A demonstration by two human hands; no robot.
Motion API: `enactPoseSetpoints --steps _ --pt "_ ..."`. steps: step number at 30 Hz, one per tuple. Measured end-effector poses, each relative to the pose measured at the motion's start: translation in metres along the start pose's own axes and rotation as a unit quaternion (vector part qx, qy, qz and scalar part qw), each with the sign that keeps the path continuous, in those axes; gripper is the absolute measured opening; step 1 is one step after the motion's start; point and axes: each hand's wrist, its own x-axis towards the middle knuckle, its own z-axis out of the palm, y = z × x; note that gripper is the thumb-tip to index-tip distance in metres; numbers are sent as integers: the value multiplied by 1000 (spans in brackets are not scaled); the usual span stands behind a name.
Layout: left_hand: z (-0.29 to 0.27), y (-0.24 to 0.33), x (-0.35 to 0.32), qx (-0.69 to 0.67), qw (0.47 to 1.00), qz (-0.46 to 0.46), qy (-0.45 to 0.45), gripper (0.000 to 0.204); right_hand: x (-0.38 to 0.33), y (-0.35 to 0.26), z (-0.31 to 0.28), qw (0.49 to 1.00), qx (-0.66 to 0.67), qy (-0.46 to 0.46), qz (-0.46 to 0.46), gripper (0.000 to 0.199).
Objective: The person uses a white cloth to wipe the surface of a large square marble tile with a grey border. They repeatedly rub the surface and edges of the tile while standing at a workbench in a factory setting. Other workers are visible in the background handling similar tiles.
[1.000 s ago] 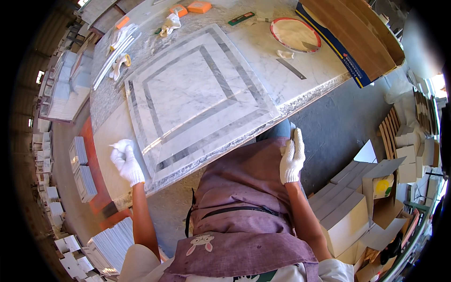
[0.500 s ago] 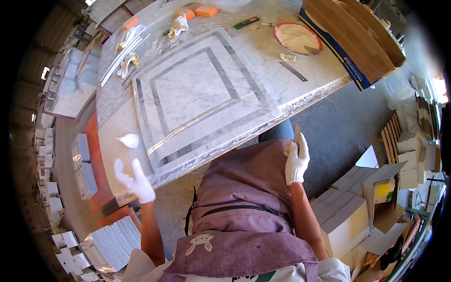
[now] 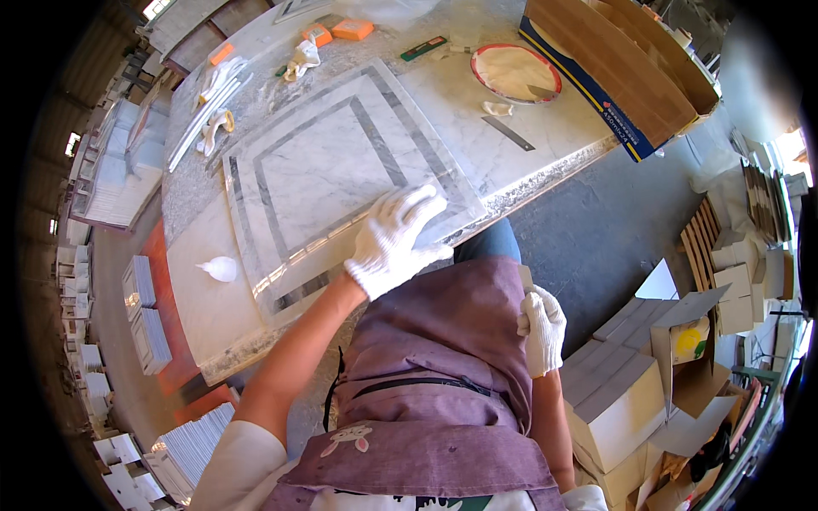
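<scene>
The grey-banded marble panel [image 3: 317, 175] is laid on the table [image 3: 567, 128], in the upper half of the frame, left of centre. Its near right part is hidden by the left hand [image 3: 396, 234], the nearer one; whether it is touched cannot be told. From this hand, most of the panel is found toward the upper left; its longer axis cannot be judged. The left fingers [image 3: 422, 207] are stretched, thumb apart, with nothing seen held. A small flat piece [image 3: 525, 277] is pinched by the right hand [image 3: 543, 328], right of centre.
</scene>
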Motion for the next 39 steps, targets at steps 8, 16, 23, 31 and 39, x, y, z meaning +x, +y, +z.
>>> enactPoseSetpoints --steps 8,16,23,31,39 --pt "39 -8 51 9 998 36 -60 81 0 -7 9 992 117 -21 34 23" --pt "49 -37 74 -80 996 -34 -22 64 9 -16 3 997 67 -31 8 20" --pt "35 7 34 -61 984 134 -96 63 15 -27 7 990 126 -55 -26 25" --pt "22 -1 43 49 992 62 -95 60 37 -64 24 992 58 -82 -83 42" --pt "27 76 -21 -218 970 106 -21 37 81 -88 74 928 -259 -149 -222 32"
